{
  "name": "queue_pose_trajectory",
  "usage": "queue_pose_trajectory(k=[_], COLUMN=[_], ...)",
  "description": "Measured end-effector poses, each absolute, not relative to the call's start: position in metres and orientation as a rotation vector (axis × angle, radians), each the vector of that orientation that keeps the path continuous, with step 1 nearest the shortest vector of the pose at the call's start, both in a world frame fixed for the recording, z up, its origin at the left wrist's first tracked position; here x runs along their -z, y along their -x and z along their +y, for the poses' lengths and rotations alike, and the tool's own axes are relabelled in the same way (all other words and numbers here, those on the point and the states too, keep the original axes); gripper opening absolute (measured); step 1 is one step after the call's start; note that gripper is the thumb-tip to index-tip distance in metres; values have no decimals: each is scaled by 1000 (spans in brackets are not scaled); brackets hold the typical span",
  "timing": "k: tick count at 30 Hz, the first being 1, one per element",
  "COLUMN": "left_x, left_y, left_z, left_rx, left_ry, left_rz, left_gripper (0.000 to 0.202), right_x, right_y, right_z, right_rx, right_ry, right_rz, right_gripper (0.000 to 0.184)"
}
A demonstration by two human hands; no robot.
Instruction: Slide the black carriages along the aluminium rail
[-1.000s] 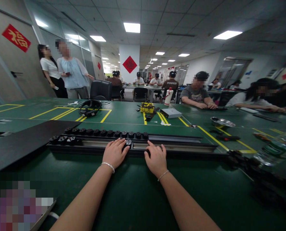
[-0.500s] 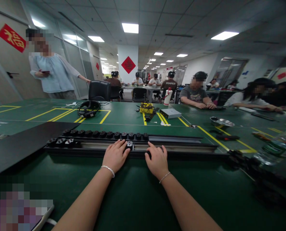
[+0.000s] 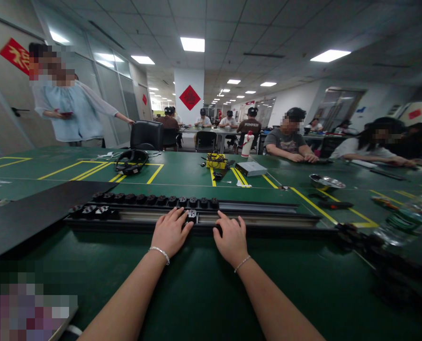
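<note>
A long black track rail (image 3: 267, 219) with a pale open channel lies across the table before me. One black socket module (image 3: 191, 216) with a shiny face sits in that channel. My left hand (image 3: 171, 232) rests on the rail just left of this module, thumb and fingers apart, the fingertips beside it. On the right, my right hand (image 3: 232, 237) lies over the rail's near edge with its fingers spread and nothing in them. More socket modules (image 3: 102, 211) sit at the rail's left end. Behind it, a second rail (image 3: 256, 207) carries a row of several similar modules (image 3: 162, 201).
A dark flat panel (image 3: 36, 215) lies at left. Beyond the rails are a black headset (image 3: 130, 162), a yellow box (image 3: 216, 161), a grey box (image 3: 251, 168) and a metal bowl (image 3: 327, 181). A plastic bottle (image 3: 406, 220) lies at right. Several people sit around; one person (image 3: 70, 106) stands at left.
Both my hands stay nearly in place on the rail. The standing person at left has shifted slightly leftward, and part of another person shows behind.
</note>
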State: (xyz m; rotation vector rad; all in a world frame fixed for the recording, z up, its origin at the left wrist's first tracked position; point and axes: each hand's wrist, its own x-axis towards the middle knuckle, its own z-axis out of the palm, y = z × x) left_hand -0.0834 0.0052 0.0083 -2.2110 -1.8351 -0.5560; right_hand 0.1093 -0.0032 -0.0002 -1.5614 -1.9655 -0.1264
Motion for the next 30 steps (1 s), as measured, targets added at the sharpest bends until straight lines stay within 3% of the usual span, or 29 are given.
queue_pose_trajectory(k=[30], left_x=[-8], left_y=[71], left_z=[2], left_rx=[576], left_ry=[2219], left_rz=[-1827], left_gripper=[48], right_x=[2], right_y=[-113], right_z=[-6], right_rx=[181], right_ry=[1534], right_rz=[-2069], right_gripper=[20])
